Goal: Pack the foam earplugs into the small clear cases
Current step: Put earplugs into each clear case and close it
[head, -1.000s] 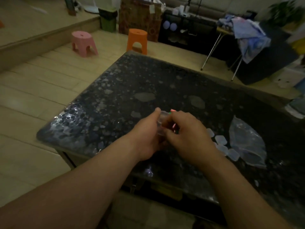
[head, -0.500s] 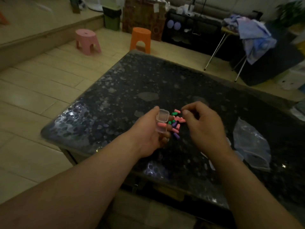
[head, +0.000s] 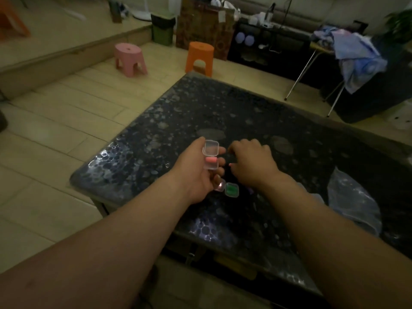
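One view, the head camera, carries everything here. The left hand [head: 196, 172] grips a small clear case [head: 210, 158] by its sides, thumb at its nine o'clock and fingers curled round at three o'clock. It holds the case above the dark speckled table [head: 156, 152], with the hinged lid standing open toward twelve o'clock. A single pink earplug [head: 211, 161] lies across the tray. At three o'clock of the case, near but apart, the right hand [head: 252, 163] hovers knuckles-up with its fingers curled down toward the tabletop. What lies under them is hidden, so I cannot tell whether they pinch an earplug or hold nothing. At six o'clock of the held case a green-filled case [head: 231, 190] sits on the table. Another small case showing pink [head: 219, 186] lies close at its nine o'clock, partly covered by the left fingers. A crumpled plastic bag [head: 352, 201] lies at four o'clock of the right hand, well apart. The step in hand looks like fetching a second plug for the open case. To do it well, pinch one plug by its middle and hold the left hand level so the pink one does not roll out. Lay the new plug alongside rather than on top, since foam springs back and can block the lid. Then press the lid down until it seats.
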The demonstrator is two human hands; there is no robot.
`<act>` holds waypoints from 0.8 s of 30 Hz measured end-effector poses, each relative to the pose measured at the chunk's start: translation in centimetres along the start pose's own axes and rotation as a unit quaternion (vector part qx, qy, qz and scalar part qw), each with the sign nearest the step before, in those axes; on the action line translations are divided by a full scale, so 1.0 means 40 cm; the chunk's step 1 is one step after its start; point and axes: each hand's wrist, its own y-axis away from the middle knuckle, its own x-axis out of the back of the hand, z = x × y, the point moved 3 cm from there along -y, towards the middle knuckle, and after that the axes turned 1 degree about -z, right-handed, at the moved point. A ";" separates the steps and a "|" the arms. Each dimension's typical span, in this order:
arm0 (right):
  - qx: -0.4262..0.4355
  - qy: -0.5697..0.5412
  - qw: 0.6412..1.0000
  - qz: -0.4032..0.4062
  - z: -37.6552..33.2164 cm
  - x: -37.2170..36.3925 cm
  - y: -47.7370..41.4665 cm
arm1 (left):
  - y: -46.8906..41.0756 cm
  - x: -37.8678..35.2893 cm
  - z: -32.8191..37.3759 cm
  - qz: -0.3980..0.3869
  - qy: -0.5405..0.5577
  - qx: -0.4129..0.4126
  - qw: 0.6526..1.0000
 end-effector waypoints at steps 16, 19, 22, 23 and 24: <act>-0.075 -0.534 0.832 0.127 0.052 0.099 0.236 | 0.001 -0.060 -0.044 -0.044 -0.041 0.014 0.998; -0.058 -0.556 0.820 0.117 0.038 0.081 0.278 | 0.009 -0.078 -0.062 -0.091 -0.024 0.029 0.995; -0.078 -0.565 0.813 0.114 0.036 0.052 0.277 | 0.012 -0.088 -0.075 -0.120 0.019 0.041 0.992; -0.082 -0.567 0.812 0.115 0.036 0.044 0.274 | 0.010 -0.092 -0.077 -0.121 0.032 0.042 0.991; -0.084 -0.566 0.811 0.120 0.035 0.038 0.272 | 0.008 -0.095 -0.077 -0.116 0.036 0.039 0.992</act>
